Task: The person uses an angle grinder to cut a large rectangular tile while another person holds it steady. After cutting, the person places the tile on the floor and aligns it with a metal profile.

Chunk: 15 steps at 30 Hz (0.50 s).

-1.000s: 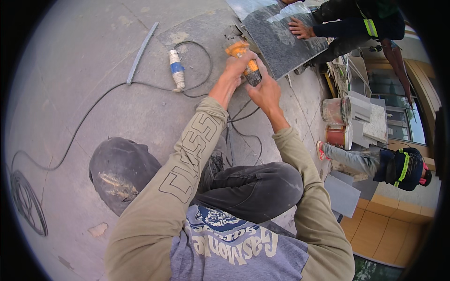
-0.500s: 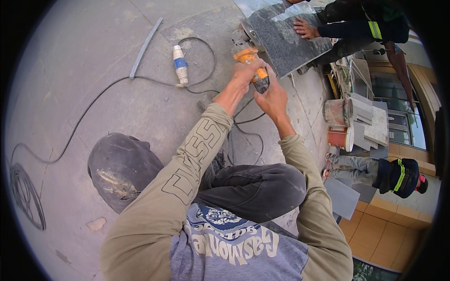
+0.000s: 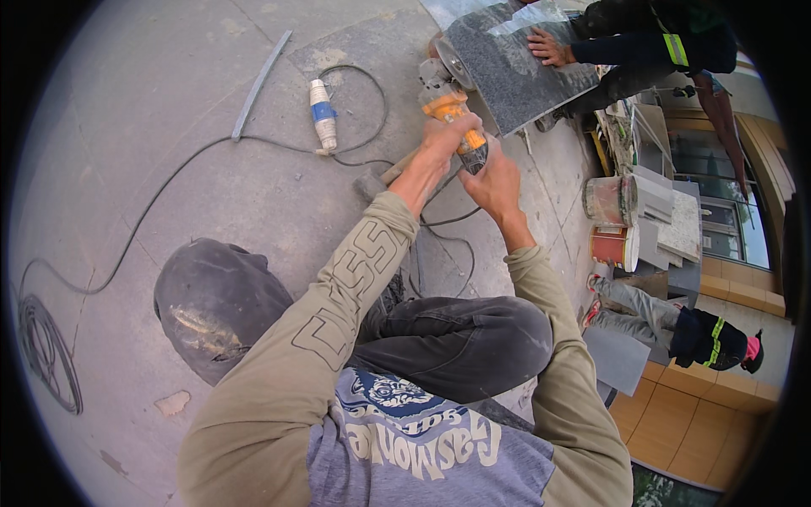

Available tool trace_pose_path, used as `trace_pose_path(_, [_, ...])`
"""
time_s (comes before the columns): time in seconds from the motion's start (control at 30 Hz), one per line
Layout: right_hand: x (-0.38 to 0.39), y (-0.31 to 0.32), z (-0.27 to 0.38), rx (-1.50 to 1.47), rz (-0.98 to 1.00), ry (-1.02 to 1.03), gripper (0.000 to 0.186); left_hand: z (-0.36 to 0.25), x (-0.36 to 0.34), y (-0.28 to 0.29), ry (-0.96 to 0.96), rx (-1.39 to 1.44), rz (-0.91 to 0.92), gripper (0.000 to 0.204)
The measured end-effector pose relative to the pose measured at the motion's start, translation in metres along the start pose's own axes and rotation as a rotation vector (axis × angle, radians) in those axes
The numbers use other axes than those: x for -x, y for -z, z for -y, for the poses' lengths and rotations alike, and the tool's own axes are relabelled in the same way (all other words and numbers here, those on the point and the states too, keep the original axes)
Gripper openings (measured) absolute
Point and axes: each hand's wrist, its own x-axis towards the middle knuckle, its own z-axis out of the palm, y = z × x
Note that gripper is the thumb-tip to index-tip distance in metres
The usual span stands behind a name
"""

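Head view: both arms stretch forward, the left hand and right hand with fingers clamped on one orange angle grinder, its disc at the edge of one grey stone slab on the floor. A co-worker's hand rests on the slab. Two buckets stand right.

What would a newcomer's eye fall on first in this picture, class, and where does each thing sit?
Top centre, the orange angle grinder catches the eye, gripped by the left hand and right hand, its disc at the edge of a speckled grey stone slab. Another person's hand rests flat on that slab. To the left, a blue-and-white plug connector lies on the pavement among dark cables.
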Motion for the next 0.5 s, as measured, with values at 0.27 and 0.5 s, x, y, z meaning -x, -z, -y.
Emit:
trace_pose_path(0.27, [0.007,-0.005,-0.001,-0.014,-0.043,-0.039,0.058,0.01,-0.002,0.003,-0.027,-0.036,0.029,0.029])
trace_pose_path(0.5, [-0.002,-0.006,0.004,-0.018,-0.053,-0.06,0.054,-0.01,0.006,-0.008,-0.074,0.072,0.015,0.022])
